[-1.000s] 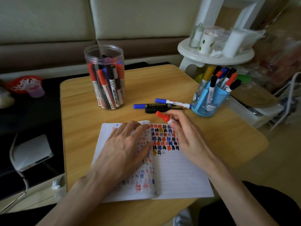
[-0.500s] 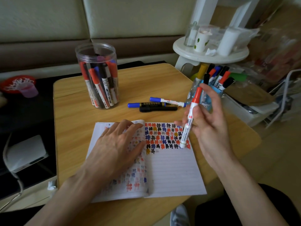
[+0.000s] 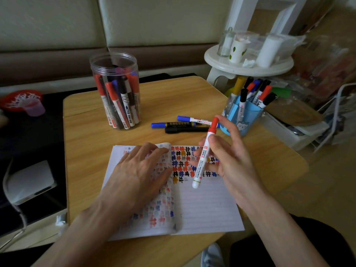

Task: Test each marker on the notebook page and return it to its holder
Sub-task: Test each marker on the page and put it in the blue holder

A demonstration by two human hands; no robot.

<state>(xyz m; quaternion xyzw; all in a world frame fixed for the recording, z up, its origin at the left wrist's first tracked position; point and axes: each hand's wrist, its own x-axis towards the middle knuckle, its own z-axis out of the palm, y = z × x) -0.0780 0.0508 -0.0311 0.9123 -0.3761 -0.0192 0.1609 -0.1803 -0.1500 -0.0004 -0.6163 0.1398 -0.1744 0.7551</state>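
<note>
red-capped white marker [image 3: 204,155], blue holder [image 3: 244,120]

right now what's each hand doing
Left hand: open, pressing flat on the notebook.
Right hand: holding the red marker, cap still on.

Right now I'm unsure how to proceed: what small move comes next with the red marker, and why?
Probably pull the cap off: the right hand holds the red marker capped above the notebook, so it cannot mark yet, while the left hand rests flat on the page.
</note>
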